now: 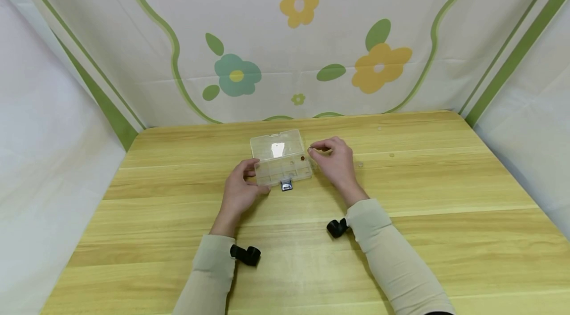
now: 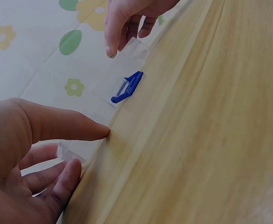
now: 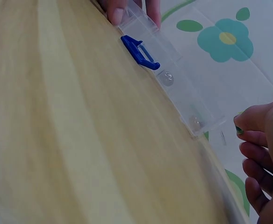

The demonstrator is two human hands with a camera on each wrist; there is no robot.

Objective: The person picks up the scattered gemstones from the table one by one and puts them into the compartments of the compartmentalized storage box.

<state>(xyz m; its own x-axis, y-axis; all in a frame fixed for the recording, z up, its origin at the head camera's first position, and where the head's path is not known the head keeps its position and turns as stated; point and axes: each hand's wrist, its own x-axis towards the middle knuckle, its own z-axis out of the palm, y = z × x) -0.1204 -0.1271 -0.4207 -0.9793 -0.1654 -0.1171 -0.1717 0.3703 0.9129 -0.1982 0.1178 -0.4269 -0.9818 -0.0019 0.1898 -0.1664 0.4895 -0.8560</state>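
Observation:
A clear plastic compartment box lies on the table with its lid folded back. Its blue latch hangs at the near side. One compartment holds a small reddish-brown bead; clear rounded beads show in others. My left hand holds the box's left end between thumb and fingers. Beyond the right end, my right hand pinches a small green piece between thumb and index finger, mostly hidden by the fingertips. The other fingers of that hand are loosely bent.
Small clear pieces lie on the wooden table right of the box, one close to my right hand and another farther right. A flower-patterned cloth stands behind the table's back edge.

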